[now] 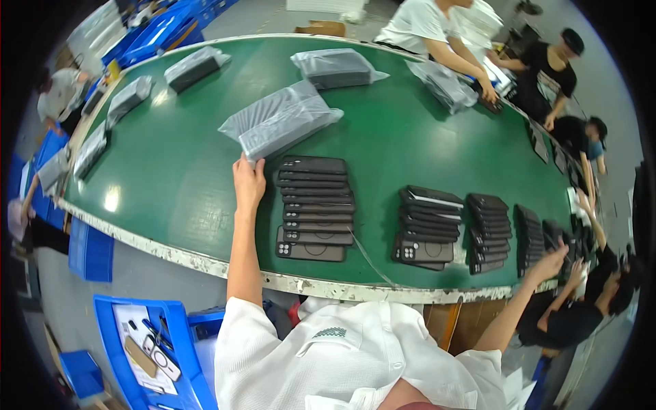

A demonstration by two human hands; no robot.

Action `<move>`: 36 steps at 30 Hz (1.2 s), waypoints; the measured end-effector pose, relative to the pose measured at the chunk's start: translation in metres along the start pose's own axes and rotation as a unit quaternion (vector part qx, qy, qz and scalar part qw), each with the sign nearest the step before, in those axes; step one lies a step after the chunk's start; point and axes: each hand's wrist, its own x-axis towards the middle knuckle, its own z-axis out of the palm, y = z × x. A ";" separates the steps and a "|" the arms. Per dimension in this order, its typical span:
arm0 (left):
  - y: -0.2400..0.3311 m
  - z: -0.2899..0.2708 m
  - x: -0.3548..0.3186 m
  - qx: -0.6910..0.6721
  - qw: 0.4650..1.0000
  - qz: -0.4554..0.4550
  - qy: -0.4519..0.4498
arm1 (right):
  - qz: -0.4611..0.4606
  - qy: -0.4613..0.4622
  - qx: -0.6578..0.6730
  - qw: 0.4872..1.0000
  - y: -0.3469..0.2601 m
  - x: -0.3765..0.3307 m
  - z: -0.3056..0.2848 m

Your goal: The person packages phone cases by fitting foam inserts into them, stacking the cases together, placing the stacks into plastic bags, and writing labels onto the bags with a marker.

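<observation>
My left hand (pixel 248 182) reaches across the green table (pixel 178 171) and pinches the near corner of a grey plastic bag (pixel 281 118) of black items. Just right of that hand lies a fanned row of black phone cases (pixel 314 208). My right hand (pixel 551 263) stretches far to the right, fingers apart, at the near end of a small stack of black cases (pixel 551 232); whether it touches them is unclear. Two more stacks of black cases (pixel 427 227) (pixel 488 232) stand between my hands.
Several more bagged bundles (pixel 336 67) (pixel 195 67) (pixel 130 97) lie around the far table rim. Co-workers sit at the right (pixel 601 287) and far side (pixel 437 27). A blue crate (pixel 147 345) with small items stands at my lower left.
</observation>
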 end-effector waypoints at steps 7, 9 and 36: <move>0.008 -0.027 -0.021 0.131 0.989 -0.041 -0.049 | 0.068 -0.502 0.187 0.842 -0.188 -0.232 0.250; 0.015 -0.038 -0.026 0.144 0.986 -0.045 -0.072 | 0.092 -0.604 0.243 0.754 -0.207 -0.292 0.299; 0.033 -0.141 -0.057 0.203 0.977 -0.050 -0.038 | 0.022 -0.850 0.245 0.466 -0.296 -0.516 0.411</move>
